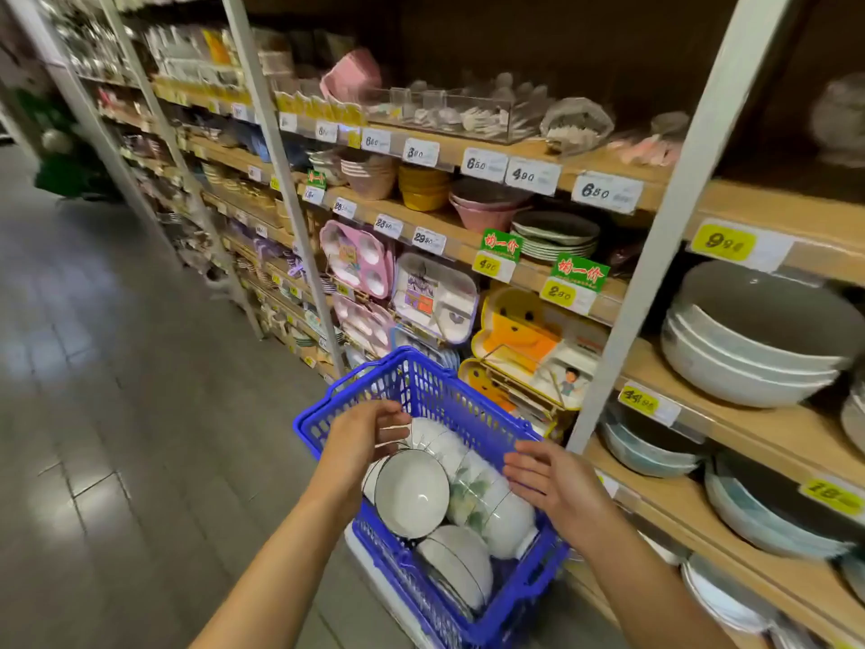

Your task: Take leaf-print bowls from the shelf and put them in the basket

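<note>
Hands: left (362,437), right (552,484), both spread | basket (423,367) near corner cut off | leaf-print bowls (475,491) partly hidden

We log wooden shelves (772,428) on white uprights (655,255), price tags (606,191) along the edges. On them: stacked big white bowls (749,363), pink bowls (487,210), yellow bowls (423,187), a plate stack (554,236), and kids' divided trays (358,257) standing upright. Grey tiled floor (117,414) to the left.
</note>
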Demonstrator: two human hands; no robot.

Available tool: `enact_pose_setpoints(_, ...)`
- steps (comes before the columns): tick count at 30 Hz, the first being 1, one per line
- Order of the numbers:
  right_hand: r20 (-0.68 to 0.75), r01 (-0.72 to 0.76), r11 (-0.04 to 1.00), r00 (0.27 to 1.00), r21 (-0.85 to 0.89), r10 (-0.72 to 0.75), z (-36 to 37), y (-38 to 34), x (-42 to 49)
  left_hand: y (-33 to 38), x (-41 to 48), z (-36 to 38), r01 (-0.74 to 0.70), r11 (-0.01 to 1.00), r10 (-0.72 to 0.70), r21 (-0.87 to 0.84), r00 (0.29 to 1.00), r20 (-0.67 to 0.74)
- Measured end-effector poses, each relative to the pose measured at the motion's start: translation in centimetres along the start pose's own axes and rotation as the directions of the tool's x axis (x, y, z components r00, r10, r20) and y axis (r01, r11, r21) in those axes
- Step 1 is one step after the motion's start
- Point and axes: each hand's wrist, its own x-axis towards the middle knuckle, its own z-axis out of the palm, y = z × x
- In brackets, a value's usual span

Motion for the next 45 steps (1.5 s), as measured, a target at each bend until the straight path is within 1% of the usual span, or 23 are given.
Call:
enact_pose_setpoints(3, -0.057, -0.066, 0.997, 0.996, -0.027, 0.064, 3.7, 3.0, 1.7, -0.4, 2.9, -3.9, 0.025, 0.995, -0.027, 0.100, 1.000, 0.016)
enact_pose_setpoints(7, -0.142, -0.148, 0.988, 0.980, -0.039, 0.141, 6.9, 6.1, 4.1, -1.2, 6.7, -7.1, 0.042, 0.978, -0.055, 0.205, 0.997, 0.060)
enact_pose_setpoints(11, -0.207, -0.246, 0.969, 0.950, -0.027, 0.236, 8.1, 7.9, 5.8, -2.8, 9.5, -7.7, 0.036, 0.929, -0.088, 0.369, 0.988, 0.126)
enact_pose_setpoints(15, -0.268, -0.284, 0.954, 0.930, -0.093, 0.250, 8.6, 9.3, 8.0, -4.5, 12.4, -6.9, 0.053, 0.874, -0.143, 0.483, 0.978, 0.153)
enact_pose_setpoints(17, -0.288, -0.299, 0.945, 0.924, -0.135, 0.252, 8.5, 9.8, 9.4, -5.3, 13.6, -6.3, 0.040, 0.839, -0.149, 0.543, 0.976, 0.158)
enact_pose_setpoints(21, -0.299, -0.349, 0.917, 0.911, -0.193, 0.283, 8.0, 11.5, 12.1, -6.7, 15.4, -5.4, -0.014, 0.700, -0.148, 0.714, 0.975, 0.163)
enact_pose_setpoints(24, -0.342, -0.361, 0.894, 0.902, -0.265, 0.262, 7.7, 12.6, 15.0, -7.3, 17.8, -4.3, -0.044, 0.605, -0.136, 0.795, 0.978, 0.158)
enact_pose_setpoints(25, -0.358, -0.376, 0.873, 0.897, -0.311, 0.259, 7.5, 13.1, 16.0, -7.8, 18.8, -3.8, -0.061, 0.559, -0.148, 0.827, 0.974, 0.172)
enact_pose_setpoints(27, -0.396, -0.418, 0.798, 0.884, -0.434, 0.248, 7.5, 14.0, 17.5, -9.1, 20.7, -3.1, -0.113, 0.464, -0.159, 0.878, 0.965, 0.209)
enact_pose_setpoints(28, -0.416, -0.444, 0.765, 0.873, -0.466, 0.253, 7.5, 14.5, 18.0, -9.8, 21.4, -2.9, -0.141, 0.423, -0.173, 0.895, 0.957, 0.232)
enact_pose_setpoints(31, -0.433, -0.498, 0.710, 0.852, -0.498, 0.294, 7.9, 15.8, 19.3, -12.2, 23.0, -2.8, -0.262, 0.299, -0.235, 0.917, 0.911, 0.337)
enact_pose_setpoints(33, -0.431, -0.504, 0.691, 0.852, -0.519, 0.298, 8.0, 16.8, 20.4, -14.0, 24.2, -2.7, -0.387, 0.198, -0.274, 0.901, 0.860, 0.430)
enact_pose_setpoints(35, -0.389, -0.495, 0.645, 0.866, -0.582, 0.314, 8.5, 17.7, 21.2, -15.3, 24.8, -2.9, -0.488, 0.101, -0.282, 0.867, 0.822, 0.495)
enact_pose_setpoints(36, -0.395, -0.496, 0.612, 0.866, -0.616, 0.305, 8.7, 18.1, 21.8, -16.0, 25.2, -3.0, -0.531, 0.059, -0.266, 0.845, 0.808, 0.526)
enact_pose_setpoints(38, -0.438, -0.520, 0.585, 0.851, -0.623, 0.290, 9.0, 19.0, 22.6, -16.9, 25.8, -3.4, -0.597, -0.005, -0.248, 0.803, 0.778, 0.577)
enact_pose_setpoints(39, -0.460, -0.520, 0.563, 0.849, -0.642, 0.260, 9.1, 19.0, 22.7, -17.2, 26.0, -3.6, -0.619, -0.020, -0.242, 0.786, 0.765, 0.597)
enact_pose_setpoints(41, -0.487, -0.516, 0.526, 0.849, -0.676, 0.207, 9.0, 19.6, 23.0, -17.6, 26.4, -3.9, -0.649, -0.008, -0.229, 0.761, 0.742, 0.630)
enact_pose_setpoints(43, -0.464, -0.488, 0.485, 0.868, -0.726, 0.179, 8.9, 19.8, 23.3, -17.7, 26.7, -4.1, -0.670, 0.016, -0.201, 0.742, 0.725, 0.659)
enact_pose_setpoints(45, -0.442, -0.470, 0.471, 0.879, -0.746, 0.178, 8.6, 19.8, 23.4, -17.6, 26.9, -4.2, -0.677, 0.043, -0.194, 0.734, 0.715, 0.671)
